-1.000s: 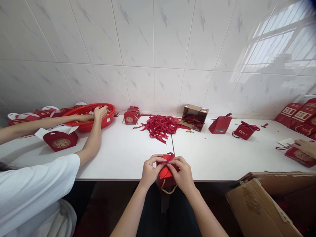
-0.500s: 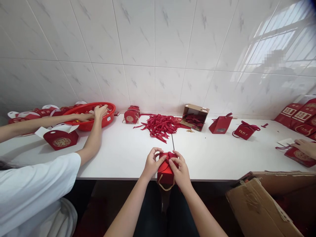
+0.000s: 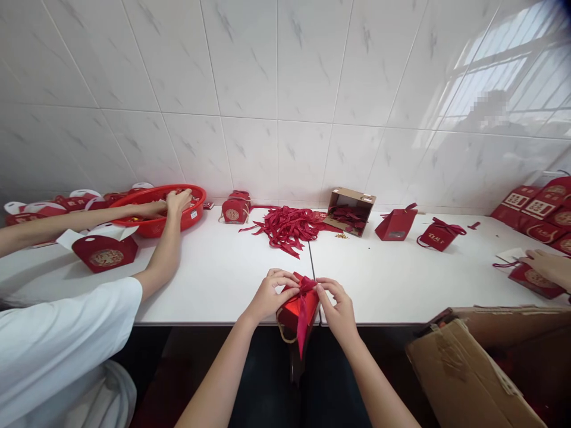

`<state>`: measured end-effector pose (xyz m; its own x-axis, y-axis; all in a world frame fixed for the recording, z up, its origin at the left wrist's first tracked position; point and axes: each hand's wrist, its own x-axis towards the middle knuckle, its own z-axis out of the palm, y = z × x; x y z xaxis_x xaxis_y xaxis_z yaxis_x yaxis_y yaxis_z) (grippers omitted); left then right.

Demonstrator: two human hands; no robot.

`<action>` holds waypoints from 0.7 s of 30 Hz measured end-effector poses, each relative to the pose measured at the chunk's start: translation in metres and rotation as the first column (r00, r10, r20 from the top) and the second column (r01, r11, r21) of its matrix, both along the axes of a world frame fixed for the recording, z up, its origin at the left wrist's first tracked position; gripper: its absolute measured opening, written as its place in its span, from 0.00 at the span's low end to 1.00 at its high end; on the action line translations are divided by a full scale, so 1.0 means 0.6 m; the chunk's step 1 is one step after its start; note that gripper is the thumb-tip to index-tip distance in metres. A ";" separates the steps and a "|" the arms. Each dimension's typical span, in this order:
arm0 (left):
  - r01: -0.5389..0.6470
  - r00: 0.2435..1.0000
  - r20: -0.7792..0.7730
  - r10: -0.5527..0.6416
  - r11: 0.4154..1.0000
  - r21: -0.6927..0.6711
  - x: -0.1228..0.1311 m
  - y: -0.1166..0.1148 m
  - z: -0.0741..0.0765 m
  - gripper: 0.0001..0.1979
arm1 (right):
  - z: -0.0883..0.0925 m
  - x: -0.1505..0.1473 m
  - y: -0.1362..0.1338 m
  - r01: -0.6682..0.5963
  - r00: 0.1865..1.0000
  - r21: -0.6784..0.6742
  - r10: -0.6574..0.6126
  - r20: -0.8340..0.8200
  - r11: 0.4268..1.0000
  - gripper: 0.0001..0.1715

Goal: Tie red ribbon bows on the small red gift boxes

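A small shiny red gift box [image 3: 295, 311] with a rope handle sits at the near edge of the white table [image 3: 223, 279], tilted toward me. A red ribbon [image 3: 304, 315] is tied at its top and one tail hangs down over its front. My left hand [image 3: 267, 294] grips the box's top left corner with curled fingers. My right hand [image 3: 338, 307] pinches the ribbon knot at the top right.
A pile of red ribbons [image 3: 285, 226] and an open brown carton [image 3: 351, 208] lie at the back. Red boxes [image 3: 397, 224] stand to the right. A person in white on the left reaches into a red basin [image 3: 156, 208]. A cardboard box [image 3: 473, 368] stands at lower right.
The box has tipped toward me and the ribbon tail now hangs down its front. My hands have spread slightly apart at the box's top.
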<state>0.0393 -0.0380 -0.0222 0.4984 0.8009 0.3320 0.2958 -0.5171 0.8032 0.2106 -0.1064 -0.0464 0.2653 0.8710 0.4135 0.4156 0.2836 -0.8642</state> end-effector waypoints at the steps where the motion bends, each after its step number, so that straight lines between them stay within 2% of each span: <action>1: 0.030 0.999 -0.015 -0.030 1.000 0.005 -0.004 0.002 0.003 0.04 | 0.000 0.008 0.002 -0.004 1.000 0.023 0.003 0.031 1.000 0.12; 6: 0.083 0.995 -0.058 -0.082 0.996 0.016 -0.011 0.004 0.015 0.05 | 0.010 0.038 0.018 -0.153 0.978 -0.010 0.153 0.141 0.988 0.11; 10: 0.044 0.997 -0.068 -0.040 0.997 0.057 -0.006 0.001 0.016 0.05 | 0.045 0.049 0.005 -0.171 0.962 -0.042 0.177 0.207 0.984 0.10; 12: 0.039 0.996 -0.080 -0.033 0.996 0.075 -0.005 0.000 0.019 0.05 | 0.067 0.053 -0.009 -0.265 0.934 -0.146 0.292 0.206 0.953 0.11; 15: 0.055 0.994 -0.099 -0.046 0.994 0.091 -0.005 -0.001 0.024 0.05 | 0.091 0.051 -0.021 -0.402 0.868 -0.319 0.468 0.165 0.858 0.14; 16: 0.063 0.993 -0.103 -0.053 0.993 0.100 -0.005 -0.002 0.026 0.05 | 0.094 0.049 -0.018 -0.397 0.869 -0.336 0.468 0.164 0.854 0.16; 19: 0.074 0.989 -0.134 -0.056 0.988 0.136 -0.006 -0.003 0.033 0.05 | 0.094 0.037 0.006 -0.295 0.918 -0.297 0.356 0.177 0.908 0.22; 21: 0.057 0.985 -0.173 -0.029 0.986 0.157 -0.007 -0.004 0.036 0.05 | 0.090 0.029 0.027 -0.277 0.931 -0.282 0.330 0.158 0.918 0.23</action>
